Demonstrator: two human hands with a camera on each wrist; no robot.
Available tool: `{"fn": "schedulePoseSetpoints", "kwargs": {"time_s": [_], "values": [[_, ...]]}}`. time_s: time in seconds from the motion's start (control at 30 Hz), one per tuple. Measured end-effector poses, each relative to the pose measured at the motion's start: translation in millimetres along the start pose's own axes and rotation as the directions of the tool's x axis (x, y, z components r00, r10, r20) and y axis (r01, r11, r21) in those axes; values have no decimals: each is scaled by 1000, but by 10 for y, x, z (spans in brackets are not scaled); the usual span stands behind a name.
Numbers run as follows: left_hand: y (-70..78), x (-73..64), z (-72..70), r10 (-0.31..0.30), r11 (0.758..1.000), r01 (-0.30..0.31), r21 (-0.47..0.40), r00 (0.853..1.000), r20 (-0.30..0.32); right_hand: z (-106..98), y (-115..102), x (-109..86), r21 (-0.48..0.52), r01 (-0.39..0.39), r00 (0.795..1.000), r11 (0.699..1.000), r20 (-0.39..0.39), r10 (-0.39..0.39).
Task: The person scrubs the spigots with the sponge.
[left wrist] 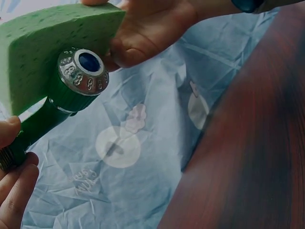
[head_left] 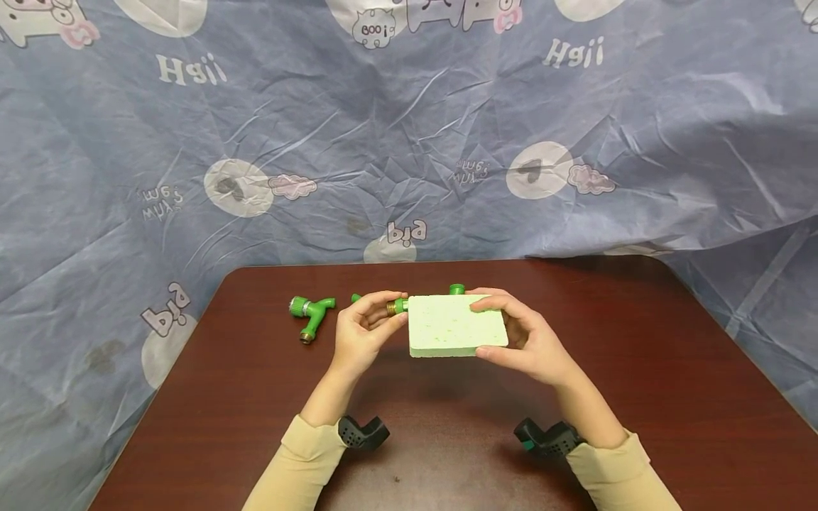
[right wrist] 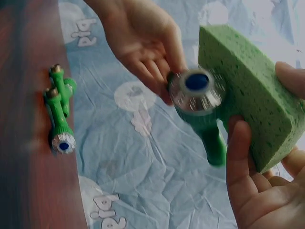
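Observation:
My left hand pinches a green tap near its brass threaded end, between thumb and fingers. In the right wrist view the tap's silver-rimmed knob with a blue centre faces the camera. My right hand grips a pale green sponge by one end, thumb on one face and fingers on the other. The sponge lies against or very close to the tap's body; contact is hard to tell. From the head view the sponge hides most of the tap. Both things are held above the table.
On the dark red-brown table a second green tap lies left of my left hand. Another green tap is mostly hidden behind that hand. Behind the table hangs a blue-grey printed cloth.

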State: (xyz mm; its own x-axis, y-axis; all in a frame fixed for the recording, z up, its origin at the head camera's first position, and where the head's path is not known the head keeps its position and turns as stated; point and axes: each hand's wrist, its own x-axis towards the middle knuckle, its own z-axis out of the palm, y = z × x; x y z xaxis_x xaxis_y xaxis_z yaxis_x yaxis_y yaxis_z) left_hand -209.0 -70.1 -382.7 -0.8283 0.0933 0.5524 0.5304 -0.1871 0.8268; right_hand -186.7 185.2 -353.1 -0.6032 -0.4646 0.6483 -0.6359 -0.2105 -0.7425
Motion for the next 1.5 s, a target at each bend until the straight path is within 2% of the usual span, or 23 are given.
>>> {"fn": "schedulePoseSetpoints", "kwargs": {"time_s": [0.2, 0.37, 0.53, 0.67, 0.9, 1.1, 1.33, 1.5], "values": [[10, 0, 19, 1, 1000, -1, -5, 1000, 5, -21, -2, 7, 13, 22, 997, 1000, -70, -21], [22, -1, 23, 6, 1000, -6, 9, 1000, 1, 24, 1, 11, 2, -1, 1000, 1000, -8, 1], [46, 25, -11, 34, 999, -34, 3, 999, -13, -81, -43, -8, 14, 19, 999, 1000, 38, -20], [76, 42, -57, 51, 999, -51, -15, 998, -29, -213, -79, -32, 8, 39, 999, 999, 36, -39], [124, 49, -114, 41, 998, -43, -54, 998, -41, -418, -95, -87, -3, 30, 999, 1000, -22, -30], [127, 43, -98, 39, 997, -41, -63, 999, -33, -501, -103, -113, -1, -5, 999, 1000, 53, 5], [131, 41, -86, 55, 997, -58, -59, 998, -40, -512, -94, -128, -9, 7, 1000, 1000, 22, -6], [137, 37, -81, 52, 996, -54, -68, 998, -40, -490, -94, -134, 5, -1, 997, 1000, 83, 1]]}}
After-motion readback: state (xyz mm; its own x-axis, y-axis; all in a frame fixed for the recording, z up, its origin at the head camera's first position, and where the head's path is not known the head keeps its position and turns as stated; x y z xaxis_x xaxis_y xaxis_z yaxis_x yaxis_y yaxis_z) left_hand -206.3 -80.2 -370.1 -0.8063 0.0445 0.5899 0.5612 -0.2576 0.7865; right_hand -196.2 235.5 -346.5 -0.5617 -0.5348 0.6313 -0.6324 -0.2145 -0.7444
